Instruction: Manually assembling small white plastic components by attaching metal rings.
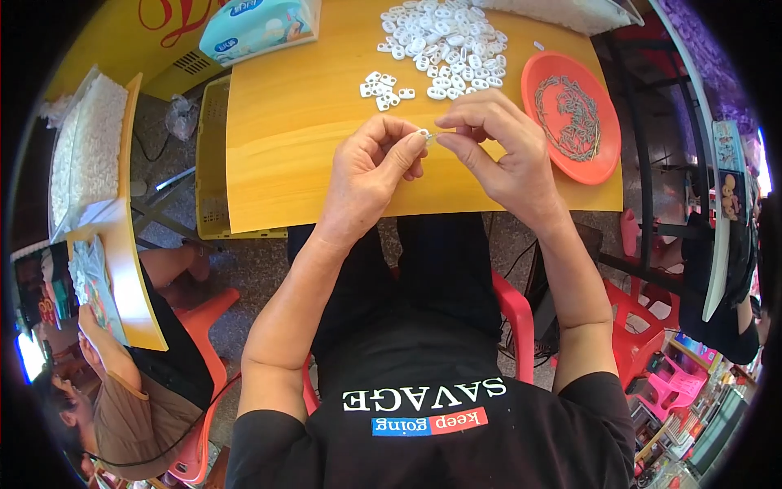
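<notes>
My left hand (pixel 371 167) pinches a small white plastic piece (pixel 423 133) between thumb and forefinger, above the yellow tabletop. Close by on its right, my right hand (pixel 501 151) has thumb and fingertips drawn together at a thin metal piece (pixel 432 137), which reaches the white piece; its exact shape is too small to tell. Beyond the hands lies a large pile of white plastic pieces (pixel 444 41) with paired holes. A smaller group of similar pieces (pixel 379 86) sits just left of that pile. The red oval plate (pixel 603 163) at my right holds many thin grey metal pieces (pixel 574 114).
A tissue pack (pixel 261 33) stands at the table's far left corner, and a clear bag of white pieces (pixel 570 12) at the far edge. On the left, a person (pixel 138 407) sits by another table (pixel 134 277) with a white-filled bag (pixel 90 147). Red chairs (pixel 635 326) stand at right.
</notes>
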Motion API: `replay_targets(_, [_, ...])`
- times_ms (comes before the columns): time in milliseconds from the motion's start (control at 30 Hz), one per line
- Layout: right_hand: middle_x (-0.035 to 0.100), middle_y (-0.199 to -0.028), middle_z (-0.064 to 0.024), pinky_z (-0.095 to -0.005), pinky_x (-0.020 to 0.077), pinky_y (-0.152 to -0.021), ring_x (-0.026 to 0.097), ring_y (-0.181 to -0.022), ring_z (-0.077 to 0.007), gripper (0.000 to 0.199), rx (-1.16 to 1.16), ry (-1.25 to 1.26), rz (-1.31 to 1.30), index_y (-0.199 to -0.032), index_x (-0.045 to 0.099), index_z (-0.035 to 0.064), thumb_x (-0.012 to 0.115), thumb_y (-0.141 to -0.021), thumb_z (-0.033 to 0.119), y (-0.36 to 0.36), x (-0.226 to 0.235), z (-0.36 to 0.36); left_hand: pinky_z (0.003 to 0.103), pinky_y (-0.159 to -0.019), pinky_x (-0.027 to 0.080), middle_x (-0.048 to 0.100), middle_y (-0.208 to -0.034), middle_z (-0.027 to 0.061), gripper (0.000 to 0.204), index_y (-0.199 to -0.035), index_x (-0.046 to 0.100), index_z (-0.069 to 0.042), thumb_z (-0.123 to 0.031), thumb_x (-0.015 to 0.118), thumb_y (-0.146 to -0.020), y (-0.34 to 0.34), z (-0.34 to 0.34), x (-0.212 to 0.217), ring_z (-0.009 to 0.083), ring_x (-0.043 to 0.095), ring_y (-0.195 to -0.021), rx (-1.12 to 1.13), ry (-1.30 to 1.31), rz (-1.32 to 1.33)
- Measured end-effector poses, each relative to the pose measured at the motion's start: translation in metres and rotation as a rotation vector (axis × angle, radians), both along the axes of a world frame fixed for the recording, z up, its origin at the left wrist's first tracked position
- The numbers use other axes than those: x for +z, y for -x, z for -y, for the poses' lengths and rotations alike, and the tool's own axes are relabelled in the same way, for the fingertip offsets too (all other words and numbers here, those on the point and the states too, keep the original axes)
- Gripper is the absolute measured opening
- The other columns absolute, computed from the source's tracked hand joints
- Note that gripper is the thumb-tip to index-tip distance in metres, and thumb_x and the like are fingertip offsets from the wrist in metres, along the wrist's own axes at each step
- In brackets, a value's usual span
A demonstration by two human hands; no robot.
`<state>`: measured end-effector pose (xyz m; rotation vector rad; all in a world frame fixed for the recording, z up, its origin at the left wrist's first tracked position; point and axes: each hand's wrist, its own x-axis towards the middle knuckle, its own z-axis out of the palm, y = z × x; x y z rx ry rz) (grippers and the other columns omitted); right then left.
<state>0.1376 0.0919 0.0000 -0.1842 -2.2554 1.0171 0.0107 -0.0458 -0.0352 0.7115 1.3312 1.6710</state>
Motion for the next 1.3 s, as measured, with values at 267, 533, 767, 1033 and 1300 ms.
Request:
replay_targets(267, [0.061,-0.081,-0.007,-0.0279,0.0489,-0.057,0.06,-0.065,-0.0156,0.011,-0.05,0.006,0.064,-0.088,0.062,-0.001,0.071,-0.084,0.001,0.001,-0.009,0.007,0.021,-0.066,0.047,0.061,-0.078,0.0,0.013,-0.096,0.061,0.0,-0.014,0.062,-0.096,-0.003,0.001,-0.001,0.0055,0.057,-0.071,0.027,-0.008,-0.038])
replay_targets(533, [0.061,-0.076,-0.0064,-0.0251,0.0452,-0.055,0.057,-0.064,-0.01,0.01,-0.147,0.388,0.216,-0.09,0.059,-0.0017,0.065,-0.091,0.005,-0.001,-0.02,0.025,0.021,-0.063,0.048,0.062,-0.078,0.0006,0.011,-0.095,0.061,0.0,-0.011,0.063,-0.095,-0.005,0.003,-0.006,0.0059,0.058,-0.069,0.051,-0.018,-0.101])
replay_targets(767, [0.059,-0.074,-0.0001,-0.021,0.0458,-0.058,0.056,-0.064,-0.0061,0.015,-0.149,0.695,0.177,-0.094,0.059,-0.0013,0.061,-0.097,0.013,0.008,-0.024,0.038,0.021,-0.063,0.048,0.063,-0.08,0.0019,0.011,-0.094,0.06,0.001,-0.009,0.062,-0.096,-0.007,0.001,-0.006,0.0069,0.059,-0.069,0.118,-0.072,-0.068])
replay_targets(1033, [0.063,-0.076,-0.0027,-0.0267,0.0465,-0.056,0.059,-0.063,-0.0099,0.012,-0.182,0.406,0.225,-0.095,0.067,0.0004,0.067,-0.092,0.012,0.008,-0.018,0.002,0.021,-0.067,0.047,0.063,-0.084,0.0027,0.01,-0.098,0.059,0.0,-0.01,0.061,-0.097,-0.007,0.0,-0.007,0.007,0.058,-0.072,0.14,-0.082,-0.039])
replay_targets(1300, [0.061,-0.089,-0.0089,-0.0387,0.0521,-0.063,0.065,-0.074,-0.0276,0.011,-0.205,-0.464,0.286,-0.095,0.071,0.0087,0.067,-0.086,0.014,0.024,-0.02,-0.032,0.02,-0.066,0.047,0.062,-0.082,0.0018,0.012,-0.098,0.06,0.0,-0.012,0.062,-0.096,-0.007,0.0,-0.012,0.0065,0.057,-0.07,0.162,-0.138,-0.007])
